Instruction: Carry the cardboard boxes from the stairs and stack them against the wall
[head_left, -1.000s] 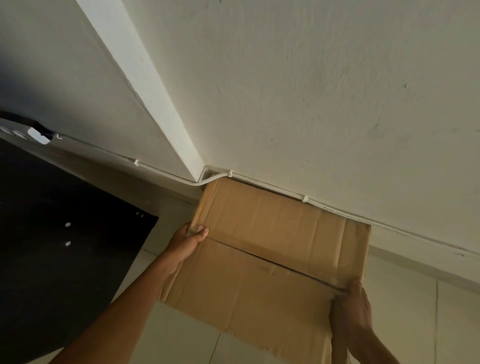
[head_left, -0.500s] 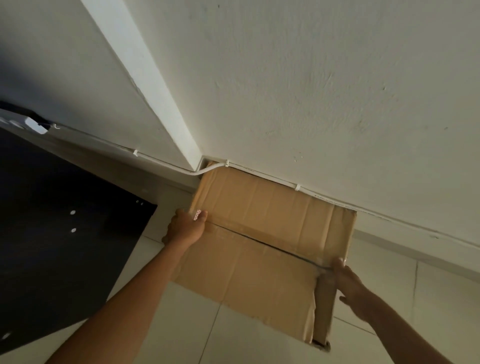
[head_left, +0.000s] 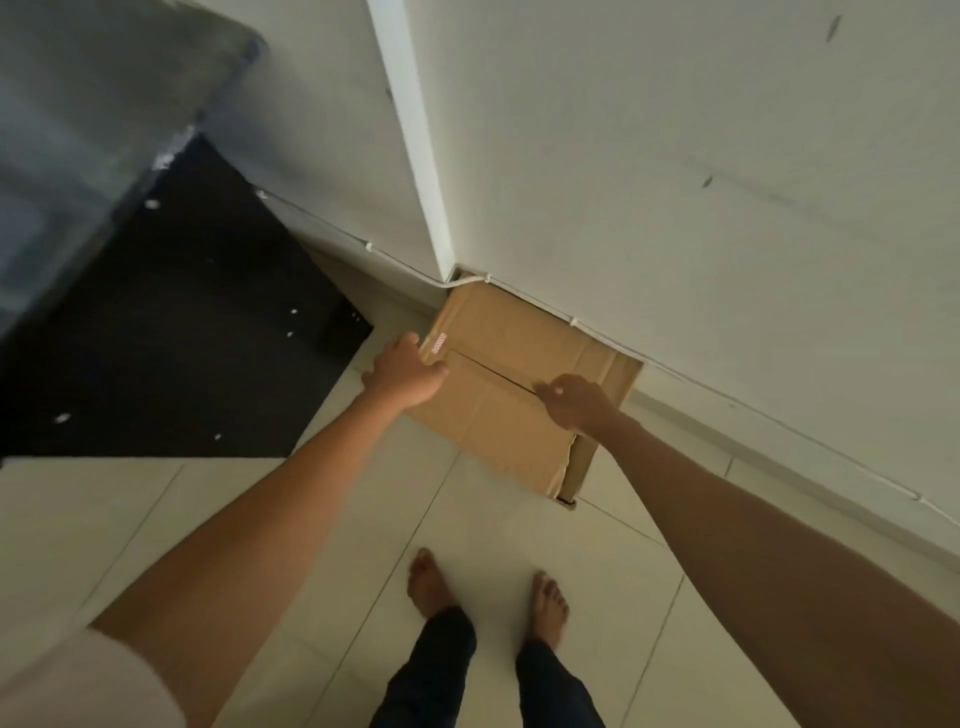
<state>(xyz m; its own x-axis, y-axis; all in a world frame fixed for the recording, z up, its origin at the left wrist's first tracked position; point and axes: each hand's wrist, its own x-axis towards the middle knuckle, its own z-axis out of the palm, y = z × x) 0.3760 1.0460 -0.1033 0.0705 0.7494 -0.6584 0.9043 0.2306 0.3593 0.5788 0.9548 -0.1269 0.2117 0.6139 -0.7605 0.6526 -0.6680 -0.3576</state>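
Left hand (head_left: 405, 371): thumb laid on the top face, fingers wrapped over the left edge of the cardboard box (head_left: 519, 338), grasping it. Right hand (head_left: 574, 402): fingers bent, knuckles up, tips on the top face by the centre seam; whether they pinch a flap cannot be told. The box is plain brown, its two top flaps meeting at a dark seam, with a small pale label (head_left: 439, 343) near the left edge and a torn, gaping right end. It lies flat on the tiled floor (head_left: 493, 525), its far side against the white wall (head_left: 675, 182), under a thin white cable (head_left: 727, 401).
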